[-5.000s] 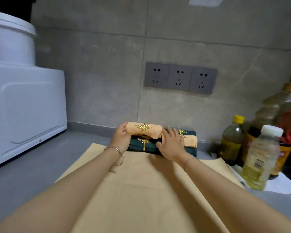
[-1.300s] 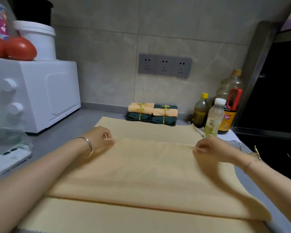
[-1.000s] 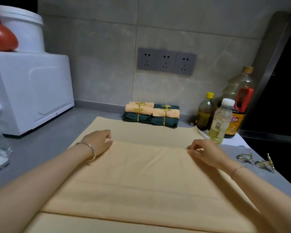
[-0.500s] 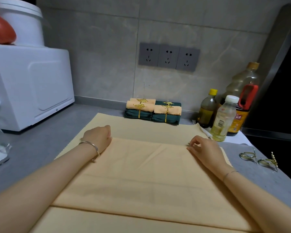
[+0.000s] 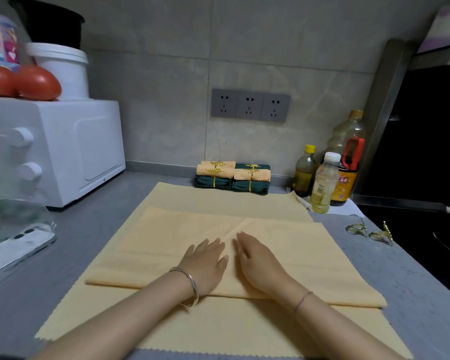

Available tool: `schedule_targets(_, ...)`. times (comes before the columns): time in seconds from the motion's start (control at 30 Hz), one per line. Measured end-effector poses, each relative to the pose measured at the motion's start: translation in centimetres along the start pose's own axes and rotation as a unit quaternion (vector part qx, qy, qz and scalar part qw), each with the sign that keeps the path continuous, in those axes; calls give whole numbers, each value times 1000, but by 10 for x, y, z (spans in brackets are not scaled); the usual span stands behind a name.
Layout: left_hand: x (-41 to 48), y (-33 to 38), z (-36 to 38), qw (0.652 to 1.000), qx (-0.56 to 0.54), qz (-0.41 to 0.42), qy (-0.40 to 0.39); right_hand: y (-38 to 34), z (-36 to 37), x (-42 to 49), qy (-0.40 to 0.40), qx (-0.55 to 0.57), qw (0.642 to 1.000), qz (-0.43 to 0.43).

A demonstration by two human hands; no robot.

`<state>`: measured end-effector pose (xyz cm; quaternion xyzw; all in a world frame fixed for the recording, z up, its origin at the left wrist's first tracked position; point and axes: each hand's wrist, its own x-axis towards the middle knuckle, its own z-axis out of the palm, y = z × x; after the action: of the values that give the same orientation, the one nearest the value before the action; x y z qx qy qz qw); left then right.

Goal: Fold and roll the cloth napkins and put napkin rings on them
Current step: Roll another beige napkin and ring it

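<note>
The grey counter (image 5: 109, 229) carries the yellow napkin (image 5: 309, 255) across its middle, a folded layer lying on top. The left hand (image 5: 205, 263) and right hand (image 5: 260, 263), which were pinching that layer's far corners a moment ago, now lie flat with straight fingers, side by side at its centre. The fold looks set and is being smoothed. A white oven (image 5: 76, 146) stands at the left edge. Bottles (image 5: 324, 183) and finished rolls (image 5: 231, 176) line the back edge, and two gold rings (image 5: 369, 231) lie near the right edge.

The grey counter (image 5: 400, 276) is covered at its centre by a folded yellow napkin (image 5: 283, 245). Ringed napkin rolls (image 5: 233, 178) are stacked at 12 o'clock. A white oven (image 5: 63, 149) is set at 10, a phone (image 5: 16, 249) at 9, bottles (image 5: 325, 178) at 2 and two gold rings (image 5: 369, 231) at 3.
</note>
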<state>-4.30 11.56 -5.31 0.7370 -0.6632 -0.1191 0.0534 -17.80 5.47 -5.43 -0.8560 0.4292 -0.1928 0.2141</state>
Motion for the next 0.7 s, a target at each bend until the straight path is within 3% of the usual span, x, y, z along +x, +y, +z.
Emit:
schedule_targets(0.17,-12,4,12,998,47,-18,39,-12,21,-13,-9,-146,989,-4)
schedule_targets(0.33,-16,-9,12,997,39,-34,55,2,7,-25,-39,-168,985,22)
schedule_targets(0.7,-41,-75,-6,989,31,-132,53,95,-58,-60,-19,-190,975,113)
